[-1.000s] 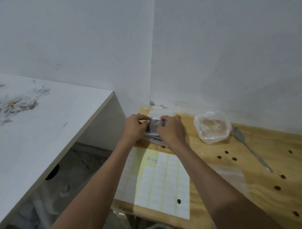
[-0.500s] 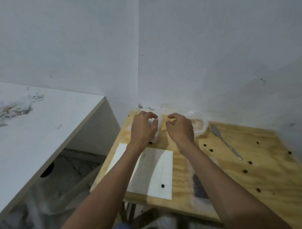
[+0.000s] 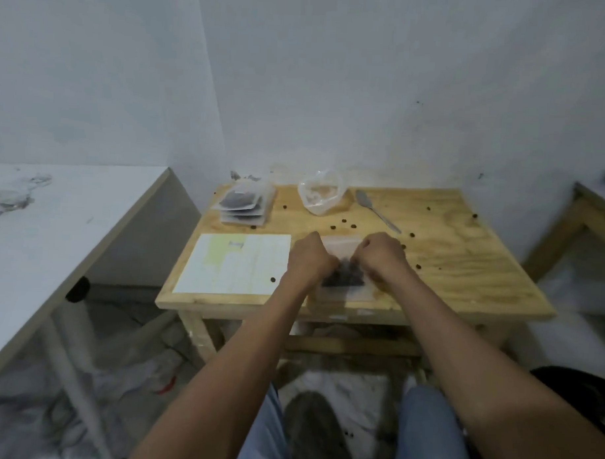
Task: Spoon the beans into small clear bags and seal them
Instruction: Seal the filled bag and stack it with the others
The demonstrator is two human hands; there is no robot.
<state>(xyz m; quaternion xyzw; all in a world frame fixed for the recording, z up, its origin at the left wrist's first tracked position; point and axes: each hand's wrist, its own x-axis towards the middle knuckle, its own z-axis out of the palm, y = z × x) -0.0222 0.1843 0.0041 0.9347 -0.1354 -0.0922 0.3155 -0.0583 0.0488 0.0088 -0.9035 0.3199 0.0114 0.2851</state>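
Small clear bag (image 3: pixel 341 265), dark beans (image 3: pixel 344 278) settled in its near half, is held flat on the wooden table (image 3: pixel 464 269) between both hands. Left hand (image 3: pixel 310 260) and right hand (image 3: pixel 382 258) are curled, each gripping a side of the bag; likely so the mouth can be pressed shut. Fingertips are blurred.

Beyond the left hand: a stack of filled bags (image 3: pixel 243 206), judged finished. Beside the left hand: a label sheet (image 3: pixel 234 264), its writing not readable. Beyond the right hand: spoon (image 3: pixel 374 207) and supply bag (image 3: pixel 321 195), laid aside. No brands are seen.
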